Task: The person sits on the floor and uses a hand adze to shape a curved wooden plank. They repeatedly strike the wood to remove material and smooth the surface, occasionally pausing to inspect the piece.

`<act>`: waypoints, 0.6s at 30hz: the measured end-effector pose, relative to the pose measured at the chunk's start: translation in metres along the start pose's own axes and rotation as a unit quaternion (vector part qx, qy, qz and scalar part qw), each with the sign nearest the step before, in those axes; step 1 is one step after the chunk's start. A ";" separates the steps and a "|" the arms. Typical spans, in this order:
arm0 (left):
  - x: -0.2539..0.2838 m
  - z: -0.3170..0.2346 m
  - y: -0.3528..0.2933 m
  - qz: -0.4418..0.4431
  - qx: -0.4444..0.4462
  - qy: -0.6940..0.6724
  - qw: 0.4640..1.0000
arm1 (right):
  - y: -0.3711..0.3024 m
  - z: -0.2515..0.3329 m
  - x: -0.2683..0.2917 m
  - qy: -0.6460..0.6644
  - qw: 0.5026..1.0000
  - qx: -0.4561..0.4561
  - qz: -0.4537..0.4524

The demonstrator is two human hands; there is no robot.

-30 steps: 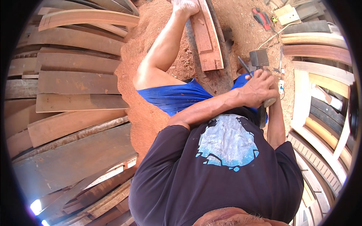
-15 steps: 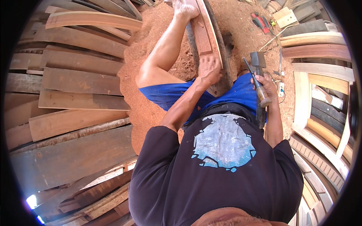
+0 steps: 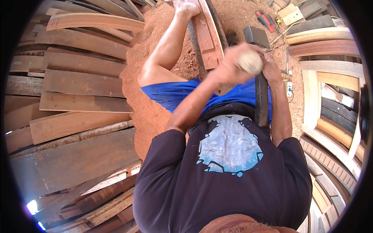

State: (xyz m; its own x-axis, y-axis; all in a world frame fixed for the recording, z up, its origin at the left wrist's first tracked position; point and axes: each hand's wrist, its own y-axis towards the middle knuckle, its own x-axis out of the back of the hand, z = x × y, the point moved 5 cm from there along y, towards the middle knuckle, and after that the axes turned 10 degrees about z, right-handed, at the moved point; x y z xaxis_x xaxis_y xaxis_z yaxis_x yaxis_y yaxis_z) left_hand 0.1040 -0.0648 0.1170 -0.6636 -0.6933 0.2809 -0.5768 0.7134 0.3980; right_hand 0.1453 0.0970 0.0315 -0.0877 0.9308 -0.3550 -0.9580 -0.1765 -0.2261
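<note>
In my right hand point(image 3: 272, 71) is a mallet with a dark block head point(image 3: 256, 36), its long handle point(image 3: 261, 101) running back toward my shirt. My left hand point(image 3: 231, 65), smeared by motion, is closed round the chisel point(image 3: 250, 63), whose pale round handle end faces up; its blade is hidden. The two hands nearly meet over my right thigh. Between my legs lies a reddish wooden board point(image 3: 211, 62) with a recess cut along it and loose chips. My bare left foot point(image 3: 187, 7) presses on its far end.
Sawdust point(image 3: 147, 116) covers the ground. Stacked planks point(image 3: 83, 83) line the left side, and wooden frames and timbers point(image 3: 325, 51) stand at the right. A red and black power tool point(image 3: 265, 20) lies at the far right, with a white power strip point(image 3: 289, 89) nearer.
My left hand has left the board and moved right to grip the chisel, which my right hand held along with the mallet. The mallet head has shifted slightly left and farther away.
</note>
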 end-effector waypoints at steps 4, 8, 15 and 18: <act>0.074 0.049 -0.022 -0.195 0.120 -0.096 0.969 | 0.003 0.079 -0.040 -0.133 0.991 0.027 0.024; 0.114 0.078 -0.030 -0.224 0.103 -0.068 0.967 | -0.010 0.158 -0.081 -0.207 0.945 0.252 0.039; 0.116 0.102 -0.036 -0.250 0.146 -0.029 0.957 | -0.035 0.229 -0.113 -0.175 0.858 0.480 0.051; 0.116 0.109 -0.040 -0.253 0.152 -0.031 0.955 | -0.037 0.234 -0.123 -0.199 0.846 0.492 0.051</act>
State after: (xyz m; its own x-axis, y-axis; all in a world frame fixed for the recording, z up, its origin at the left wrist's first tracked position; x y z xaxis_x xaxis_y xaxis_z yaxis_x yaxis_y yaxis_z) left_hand -0.0019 -0.1624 0.0380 -0.2850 -0.9564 0.0644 -0.9366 0.2921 0.1936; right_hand 0.1273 0.0639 0.2959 -0.0805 0.9954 0.0511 -0.6857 -0.0926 0.7220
